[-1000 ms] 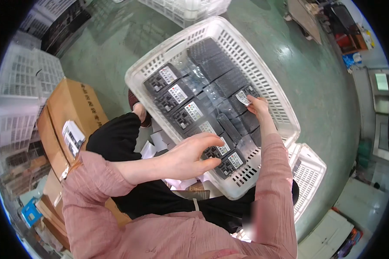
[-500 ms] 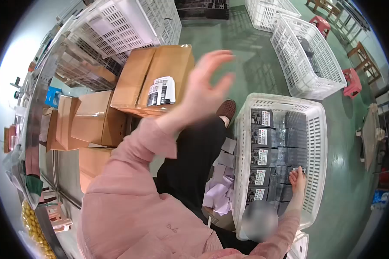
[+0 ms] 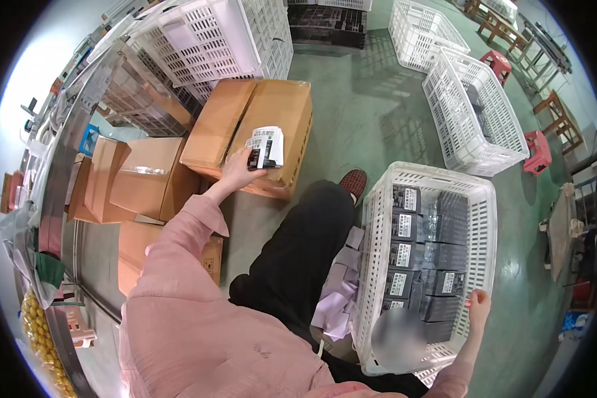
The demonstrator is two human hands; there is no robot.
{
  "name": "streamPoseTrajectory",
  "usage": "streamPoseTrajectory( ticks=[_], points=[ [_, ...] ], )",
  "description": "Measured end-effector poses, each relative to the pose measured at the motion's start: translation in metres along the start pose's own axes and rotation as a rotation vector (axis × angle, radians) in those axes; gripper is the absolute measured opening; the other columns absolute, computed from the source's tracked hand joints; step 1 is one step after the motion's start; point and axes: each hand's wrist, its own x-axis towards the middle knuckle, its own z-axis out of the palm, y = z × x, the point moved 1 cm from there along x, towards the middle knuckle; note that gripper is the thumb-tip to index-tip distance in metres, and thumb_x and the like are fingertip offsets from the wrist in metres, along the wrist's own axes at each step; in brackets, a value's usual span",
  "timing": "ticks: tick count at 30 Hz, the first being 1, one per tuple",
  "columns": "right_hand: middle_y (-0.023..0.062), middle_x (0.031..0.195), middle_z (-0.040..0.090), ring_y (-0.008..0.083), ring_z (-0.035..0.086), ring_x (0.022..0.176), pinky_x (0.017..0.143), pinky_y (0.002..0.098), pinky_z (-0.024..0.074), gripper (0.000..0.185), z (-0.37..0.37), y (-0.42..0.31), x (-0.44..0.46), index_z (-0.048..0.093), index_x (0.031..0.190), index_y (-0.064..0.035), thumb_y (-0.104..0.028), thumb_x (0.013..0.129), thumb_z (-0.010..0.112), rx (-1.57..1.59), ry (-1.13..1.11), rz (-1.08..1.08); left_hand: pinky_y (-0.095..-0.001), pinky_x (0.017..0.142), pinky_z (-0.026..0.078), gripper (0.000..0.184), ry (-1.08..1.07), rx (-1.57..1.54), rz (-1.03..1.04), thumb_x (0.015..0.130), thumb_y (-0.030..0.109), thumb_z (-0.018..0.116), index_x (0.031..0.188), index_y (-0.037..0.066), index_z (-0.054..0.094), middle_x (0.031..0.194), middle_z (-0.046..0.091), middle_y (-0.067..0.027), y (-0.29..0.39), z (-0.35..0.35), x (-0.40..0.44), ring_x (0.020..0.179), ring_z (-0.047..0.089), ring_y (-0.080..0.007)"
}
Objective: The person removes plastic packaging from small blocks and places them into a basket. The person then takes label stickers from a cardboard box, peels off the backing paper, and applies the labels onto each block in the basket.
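Green floor (image 3: pixel 335 129) spreads under the whole workroom, with stacked white crates (image 3: pixel 209 40) at the far left and an open crate (image 3: pixel 474 109) beyond my knee. Nearer, a closed cardboard box (image 3: pixel 245 119) stands beside my left arm; its flat top seems to serve as a shelf, at a height I can reach without getting up. By my right leg is the white basket (image 3: pixel 481 232), close enough, I judge, to work over while seated. Inside it, dark packs (image 3: pixel 452 255) sit tightly in rows, likely so they hold one another steady, and the printed stickers (image 3: pixel 403 255) on the left-hand column face up where I can read them. One pack in the right-hand part bears a sticker too. Pale paper pieces (image 3: pixel 338 298) lie loosely between my leg and the basket. On the box top rests a small stack of printed labels (image 3: pixel 265 147), and my left hand (image 3: pixel 237 172) is at its near edge, fingers and thumb slightly apart; whether they pinch a sheet, I cannot tell. My right hand (image 3: pixel 479 308) is at the basket's right rim, fingertips drawn narrowly together; whether anything is between them, I cannot tell.
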Motion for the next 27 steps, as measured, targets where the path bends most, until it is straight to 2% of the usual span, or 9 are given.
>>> streamPoseTrajectory(
  ticks=[4,8,14,15,17,20,24,26,27],
  points=[
    [0.0074,0.077,0.063,0.0154,0.06,0.065,0.063,0.0286,0.0493,0.015,0.008,-0.078,-0.057,0.061,0.099,0.0016,-0.011,0.091,0.059,-0.293,0.012,-0.407,-0.0437,0.094,0.046,0.055,0.032,0.026,0.143,0.077,0.024,0.07,0.124,0.002,0.051,0.122,0.057,-0.0183,-0.013,-0.003,-0.006,0.114,0.054,-0.0366],
    [0.0142,0.081,0.068,0.0228,0.066,0.07,0.066,0.0332,0.0517,0.017,0.024,-0.156,-0.132,0.062,0.101,0.0003,-0.006,0.086,0.063,-0.319,-0.114,-0.397,-0.0496,0.077,0.048,0.029,-0.062,0.076,0.152,0.084,0.014,0.058,0.11,0.003,0.061,0.096,0.065,-0.0197,-0.005,-0.027,-0.004,0.091,0.061,-0.04],
    [0.0143,0.105,0.068,0.0188,0.067,0.082,0.074,0.0284,0.0528,0.044,0.041,-0.174,-0.179,0.051,0.124,0.0053,-0.013,0.088,0.067,0.198,-0.407,-0.258,-0.0419,0.075,0.052,0.037,0.595,-0.192,0.705,0.074,0.003,0.065,0.111,0.005,0.065,0.095,0.069,-0.015,0.182,-0.11,-0.001,0.086,0.066,-0.0322],
    [0.0159,0.111,0.065,0.0206,0.066,0.087,0.076,0.0296,0.0533,0.05,0.047,-0.182,-0.182,0.048,0.129,0.0045,-0.02,0.089,0.067,0.439,-0.457,-0.23,-0.0402,0.078,0.052,0.037,0.337,-0.048,0.685,0.074,0.007,0.068,0.111,0.006,0.064,0.094,0.068,-0.013,0.234,-0.109,-0.01,0.088,0.066,-0.031],
    [0.0182,0.125,0.058,0.0241,0.064,0.1,0.081,0.0337,0.0543,0.066,0.055,-0.189,-0.179,0.038,0.139,0.0018,-0.037,0.092,0.065,0.75,-0.532,-0.232,-0.0359,0.073,0.05,0.032,0.353,-0.194,1.248,0.078,0.013,0.062,0.11,0.006,0.062,0.099,0.065,-0.0081,0.322,-0.103,-0.04,0.089,0.064,-0.0243],
    [0.0143,0.124,0.058,0.023,0.063,0.102,0.086,0.0358,0.0528,0.055,0.052,-0.204,-0.182,0.043,0.135,0.0017,-0.028,0.094,0.063,1.167,-0.489,-0.196,-0.0291,0.075,0.051,0.034,0.394,-0.232,1.684,0.081,0.02,0.058,0.111,0.005,0.062,0.112,0.062,-0.0101,0.397,-0.058,-0.084,0.099,0.062,-0.019],
    [0.007,0.109,0.063,0.0142,0.061,0.095,0.084,0.0289,0.0501,0.036,0.029,-0.175,-0.174,0.053,0.125,0.0026,-0.005,0.091,0.061,0.982,-0.076,-0.034,-0.0338,0.079,0.051,0.038,0.311,-0.326,1.816,0.081,0.023,0.062,0.115,0.006,0.061,0.121,0.06,-0.0118,0.446,-0.034,-0.107,0.106,0.061,-0.0219],
    [0.0062,0.106,0.065,0.0119,0.061,0.092,0.081,0.0267,0.0495,0.036,0.017,-0.167,-0.177,0.055,0.122,0.0039,-0.006,0.089,0.063,0.952,-0.018,-0.041,-0.0438,0.088,0.049,0.072,-0.247,-0.742,1.561,0.067,0.04,0.079,0.123,0.002,0.054,0.125,0.057,-0.0146,0.46,-0.033,-0.106,0.112,0.058,-0.0321],
    [0.0061,0.103,0.066,0.011,0.061,0.089,0.079,0.0248,0.0491,0.033,0.011,-0.158,-0.174,0.058,0.118,0.0045,-0.007,0.088,0.065,0.847,-0.015,-0.027,-0.0431,0.094,0.047,0.07,-0.402,-0.896,1.401,0.074,0.037,0.078,0.127,-0.001,0.052,0.128,0.056,-0.0184,0.462,-0.024,-0.105,0.115,0.056,-0.0356]
  ],
)
